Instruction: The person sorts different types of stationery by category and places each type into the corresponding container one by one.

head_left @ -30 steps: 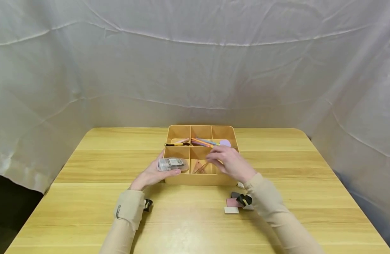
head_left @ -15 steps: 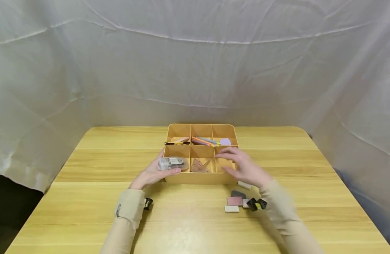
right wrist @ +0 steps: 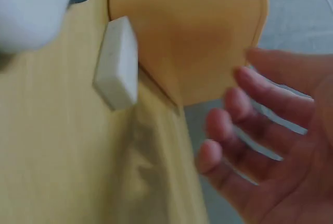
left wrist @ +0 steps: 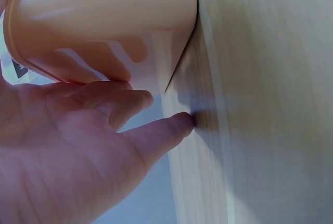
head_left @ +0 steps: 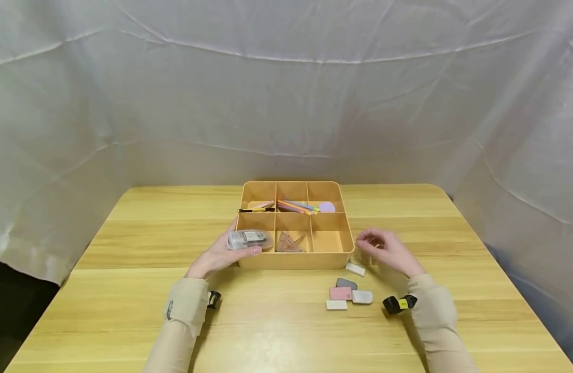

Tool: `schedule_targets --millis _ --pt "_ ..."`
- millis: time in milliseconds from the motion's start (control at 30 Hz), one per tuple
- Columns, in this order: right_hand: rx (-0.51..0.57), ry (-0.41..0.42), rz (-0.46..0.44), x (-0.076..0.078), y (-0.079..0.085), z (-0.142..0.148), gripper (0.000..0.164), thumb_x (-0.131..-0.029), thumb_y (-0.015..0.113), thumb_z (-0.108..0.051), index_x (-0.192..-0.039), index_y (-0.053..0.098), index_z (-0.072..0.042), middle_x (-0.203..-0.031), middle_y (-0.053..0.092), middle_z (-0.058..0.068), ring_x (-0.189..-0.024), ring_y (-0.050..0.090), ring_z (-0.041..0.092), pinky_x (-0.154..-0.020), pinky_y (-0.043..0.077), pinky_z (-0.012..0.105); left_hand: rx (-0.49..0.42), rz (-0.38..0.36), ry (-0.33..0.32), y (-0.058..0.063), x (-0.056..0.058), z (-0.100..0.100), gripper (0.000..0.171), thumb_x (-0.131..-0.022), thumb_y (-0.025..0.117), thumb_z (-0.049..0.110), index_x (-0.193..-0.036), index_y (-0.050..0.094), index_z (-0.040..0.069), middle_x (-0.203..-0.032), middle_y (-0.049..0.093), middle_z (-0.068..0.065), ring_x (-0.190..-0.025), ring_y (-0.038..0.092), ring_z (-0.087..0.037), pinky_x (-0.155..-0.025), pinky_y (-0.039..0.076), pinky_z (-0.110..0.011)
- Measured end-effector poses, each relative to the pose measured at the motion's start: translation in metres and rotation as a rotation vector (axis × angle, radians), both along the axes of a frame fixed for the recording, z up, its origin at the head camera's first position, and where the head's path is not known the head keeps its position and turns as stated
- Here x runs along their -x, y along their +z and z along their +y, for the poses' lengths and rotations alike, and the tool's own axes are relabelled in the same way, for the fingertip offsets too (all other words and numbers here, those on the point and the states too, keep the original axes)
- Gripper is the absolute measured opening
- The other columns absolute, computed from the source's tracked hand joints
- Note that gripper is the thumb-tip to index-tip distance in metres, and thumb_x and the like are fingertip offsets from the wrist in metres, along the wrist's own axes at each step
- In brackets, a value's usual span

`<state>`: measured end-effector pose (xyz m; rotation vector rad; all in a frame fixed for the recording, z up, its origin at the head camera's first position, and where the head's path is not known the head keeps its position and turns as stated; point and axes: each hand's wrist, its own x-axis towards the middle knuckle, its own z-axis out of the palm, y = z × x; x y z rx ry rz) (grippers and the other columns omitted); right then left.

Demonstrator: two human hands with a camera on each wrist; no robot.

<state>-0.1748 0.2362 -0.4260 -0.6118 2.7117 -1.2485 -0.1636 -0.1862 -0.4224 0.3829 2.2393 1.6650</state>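
A tan organizer box (head_left: 293, 261) with several compartments stands on the table. My left hand (head_left: 221, 255) grips its left side, fingers against the outer wall in the left wrist view and thumb over the front left. A clear plastic case (head_left: 249, 239) with a pale label lies beside the thumb, across the front-left compartment. Clear pinkish set squares (head_left: 288, 243) lie in the front-middle compartment. To the right of the box, my right hand (head_left: 386, 251) is off the box, loosely curled and holding nothing. A white eraser (right wrist: 117, 65) lies by the box wall near it.
In front of the box lie a grey eraser (head_left: 346, 283), a pink eraser (head_left: 340, 293) and a white rounded eraser (head_left: 362, 297). The back compartments hold colored pens (head_left: 296, 207), a yellow-and-black pen (head_left: 256, 210) and a purple round piece (head_left: 327, 206). A pale curtain (head_left: 286, 103) hangs behind.
My right hand has moved from above the front-middle compartment, across the front-right one, to the right outside the box. The set squares now lie released in the compartment. My left hand stays put.
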Motion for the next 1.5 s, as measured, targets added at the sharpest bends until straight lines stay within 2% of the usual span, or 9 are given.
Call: schedule_targets --millis 100,200,333,467,767,1233,1500 --pt "-0.036 0.096 -0.113 0.001 -0.006 0.002 0.017 -0.097 0.065 -0.015 -0.105 0.068 -0.001 -0.090 0.070 0.011 -0.075 0.060 0.008 -0.063 0.053 0.021 0.005 0.002 -0.005 0.000 0.000 0.000 0.105 -0.091 0.075 0.022 -0.164 0.000 0.017 -0.147 0.054 -0.024 -0.134 0.054 -0.040 -0.121 0.031 -0.058" --pt "-0.042 0.162 -0.183 0.002 -0.011 0.002 0.016 -0.094 0.069 -0.016 -0.100 0.068 -0.001 -0.084 0.066 0.008 -0.069 0.054 0.004 -0.058 0.048 0.019 0.003 0.007 -0.011 0.000 0.000 0.000 0.104 -0.091 0.075 0.023 -0.164 0.001 0.017 -0.147 0.053 -0.024 -0.134 0.054 -0.040 -0.121 0.032 -0.058" --pt "-0.063 0.197 -0.212 0.003 -0.012 0.000 0.020 -0.089 0.076 -0.020 -0.098 0.069 -0.004 -0.080 0.061 0.001 -0.069 0.049 0.004 -0.059 0.041 0.017 -0.005 0.001 -0.005 0.000 -0.001 -0.001 0.105 -0.091 0.075 0.023 -0.164 0.000 0.017 -0.147 0.053 -0.025 -0.134 0.054 -0.039 -0.121 0.031 -0.058" --pt "-0.097 0.203 -0.243 0.003 -0.011 -0.002 0.028 -0.084 0.081 -0.023 -0.100 0.068 -0.004 -0.080 0.059 0.000 -0.070 0.050 0.006 -0.062 0.042 0.017 0.002 0.005 -0.001 0.001 -0.001 -0.001 0.106 -0.091 0.076 0.023 -0.163 -0.001 0.016 -0.146 0.053 -0.025 -0.134 0.054 -0.039 -0.122 0.030 -0.058" --pt "-0.122 0.200 -0.225 0.002 -0.013 -0.003 0.030 -0.082 0.082 -0.024 -0.098 0.066 -0.004 -0.079 0.056 -0.002 -0.070 0.049 0.006 -0.062 0.042 0.017 -0.030 0.025 -0.019 0.000 0.000 0.000 0.103 -0.091 0.075 0.020 -0.163 0.002 0.014 -0.149 0.051 -0.024 -0.134 0.055 -0.039 -0.121 0.032 -0.057" --pt "-0.137 0.209 -0.211 0.002 -0.012 -0.008 0.031 -0.081 0.084 -0.020 -0.096 0.064 -0.002 -0.074 0.050 -0.004 -0.066 0.046 0.004 -0.059 0.037 0.017 -0.027 0.016 -0.020 0.000 0.000 0.000 0.102 -0.091 0.075 0.021 -0.164 0.002 0.017 -0.148 0.052 -0.024 -0.132 0.056 -0.037 -0.120 0.033 -0.057" --pt "-0.134 0.219 -0.186 0.002 -0.013 -0.008 0.024 -0.079 0.080 -0.010 -0.095 0.063 -0.001 -0.074 0.050 -0.003 -0.067 0.047 0.002 -0.060 0.039 0.017 -0.021 0.022 -0.020 0.000 0.000 0.000 0.102 -0.091 0.075 0.021 -0.164 0.004 0.018 -0.148 0.053 -0.023 -0.134 0.055 -0.038 -0.121 0.033 -0.057"
